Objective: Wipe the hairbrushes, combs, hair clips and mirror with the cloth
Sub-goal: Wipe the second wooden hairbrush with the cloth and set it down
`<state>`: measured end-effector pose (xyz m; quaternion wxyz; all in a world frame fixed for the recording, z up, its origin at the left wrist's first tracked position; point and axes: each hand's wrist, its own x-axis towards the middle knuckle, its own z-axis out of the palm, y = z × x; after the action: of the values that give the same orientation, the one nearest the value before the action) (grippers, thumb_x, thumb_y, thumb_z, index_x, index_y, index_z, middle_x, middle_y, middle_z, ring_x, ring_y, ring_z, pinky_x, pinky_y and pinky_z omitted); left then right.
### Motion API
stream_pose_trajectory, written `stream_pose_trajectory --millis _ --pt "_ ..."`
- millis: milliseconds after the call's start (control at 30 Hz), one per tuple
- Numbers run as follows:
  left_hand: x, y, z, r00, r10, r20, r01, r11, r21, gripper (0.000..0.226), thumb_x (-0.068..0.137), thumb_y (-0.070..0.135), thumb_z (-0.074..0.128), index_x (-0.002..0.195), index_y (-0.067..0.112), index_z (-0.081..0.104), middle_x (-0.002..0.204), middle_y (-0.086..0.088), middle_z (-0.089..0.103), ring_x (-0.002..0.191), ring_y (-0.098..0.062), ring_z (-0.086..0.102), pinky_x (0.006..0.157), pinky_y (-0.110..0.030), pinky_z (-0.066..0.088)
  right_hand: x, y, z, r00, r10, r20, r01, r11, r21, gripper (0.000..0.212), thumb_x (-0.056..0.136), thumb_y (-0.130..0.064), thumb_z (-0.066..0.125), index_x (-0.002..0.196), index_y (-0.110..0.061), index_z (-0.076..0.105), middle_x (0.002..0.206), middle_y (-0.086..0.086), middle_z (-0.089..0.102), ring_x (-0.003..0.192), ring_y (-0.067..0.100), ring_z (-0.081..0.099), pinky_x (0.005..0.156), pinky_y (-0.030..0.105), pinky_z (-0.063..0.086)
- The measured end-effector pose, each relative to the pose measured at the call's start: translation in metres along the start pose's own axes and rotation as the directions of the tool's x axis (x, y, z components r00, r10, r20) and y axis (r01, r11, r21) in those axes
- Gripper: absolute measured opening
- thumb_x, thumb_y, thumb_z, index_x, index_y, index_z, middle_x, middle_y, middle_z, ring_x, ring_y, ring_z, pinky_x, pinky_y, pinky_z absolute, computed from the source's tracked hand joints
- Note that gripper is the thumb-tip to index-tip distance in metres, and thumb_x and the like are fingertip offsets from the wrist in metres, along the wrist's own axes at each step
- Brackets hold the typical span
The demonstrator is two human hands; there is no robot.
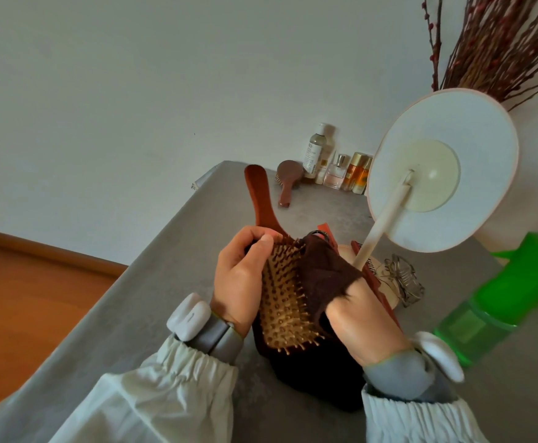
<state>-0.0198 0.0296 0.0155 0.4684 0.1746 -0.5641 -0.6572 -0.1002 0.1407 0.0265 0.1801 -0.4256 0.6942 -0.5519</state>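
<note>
My left hand point(240, 276) grips a large wooden paddle hairbrush point(282, 302) near the neck, bristles up, its handle pointing away from me. My right hand point(368, 324) holds a dark brown cloth point(323, 276) wrapped over its fingers and pressed against the right side of the bristles. A smaller wooden hairbrush point(288, 180) lies at the table's far end. The round white mirror point(443, 171) stands on its stand with its back to me. A clear hair clip point(403, 279) and a reddish comb point(378, 282) lie under the mirror, partly hidden by my right hand.
The grey table point(152, 282) has its left edge over a wooden floor. Several bottles point(334, 164) stand by the wall. A green spray bottle point(501, 298) stands close at the right. Dried branches point(501, 43) rise behind the mirror.
</note>
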Motion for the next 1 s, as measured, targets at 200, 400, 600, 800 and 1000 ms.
stream_pose_trajectory --millis 200,400,600,800,1000 --pt "-0.004 -0.012 0.003 0.997 0.039 0.061 -0.048 0.986 0.157 0.021 0.081 0.027 0.049 0.084 0.020 0.069 0.084 0.006 0.070 0.086 -0.015 0.064 0.083 -0.030 0.049 0.004 0.008 -0.003 0.998 -0.055 0.004 0.054 0.975 -0.217 0.045 0.087 -0.013 0.049 0.129 -0.027 0.045 0.140 -0.004 0.044 0.132 0.010 0.040 0.115 0.026 0.027" --pt "-0.008 -0.022 0.004 0.995 0.035 0.096 -0.058 0.965 0.255 0.028 0.079 0.043 0.048 0.097 0.033 0.066 0.087 0.015 0.069 0.087 -0.008 0.064 0.084 -0.031 0.050 0.014 0.016 -0.009 0.994 -0.067 -0.087 0.029 0.924 -0.382 0.044 0.090 0.000 0.050 0.130 -0.017 0.057 0.133 -0.002 0.057 0.127 0.008 0.047 0.105 0.010 0.026" --pt "-0.011 -0.020 0.003 0.979 -0.005 0.203 -0.066 0.937 0.343 0.051 0.088 0.033 0.046 0.136 0.047 0.038 0.080 0.030 0.062 0.078 0.017 0.055 0.076 -0.004 0.041 0.012 0.016 -0.013 0.972 -0.232 -0.039 0.188 0.865 -0.466 0.049 0.087 -0.004 0.045 0.134 -0.018 0.048 0.134 -0.014 0.043 0.129 -0.005 0.034 0.099 -0.005 0.014" --pt "-0.015 -0.017 0.003 0.944 -0.012 0.330 -0.151 0.874 0.462 0.062 0.083 0.039 0.040 0.142 0.046 0.020 0.081 0.024 0.051 0.072 0.014 0.052 0.072 -0.002 0.037 0.024 0.031 -0.018 0.985 -0.144 -0.092 0.071 0.836 -0.545 0.038 0.091 -0.024 0.042 0.119 -0.008 0.063 0.120 0.006 0.063 0.113 0.017 0.057 0.102 0.022 0.037" --pt "-0.016 -0.016 0.002 0.901 -0.016 0.434 -0.204 0.867 0.455 0.060 0.086 0.036 0.041 0.143 0.045 0.023 0.107 0.011 0.067 0.092 -0.003 0.060 0.081 -0.011 0.041 0.026 0.032 -0.017 0.979 -0.113 -0.170 0.009 0.856 -0.516 0.022 0.092 -0.009 0.050 0.102 -0.018 0.066 0.101 -0.006 0.064 0.098 0.014 0.060 0.088 0.019 0.039"
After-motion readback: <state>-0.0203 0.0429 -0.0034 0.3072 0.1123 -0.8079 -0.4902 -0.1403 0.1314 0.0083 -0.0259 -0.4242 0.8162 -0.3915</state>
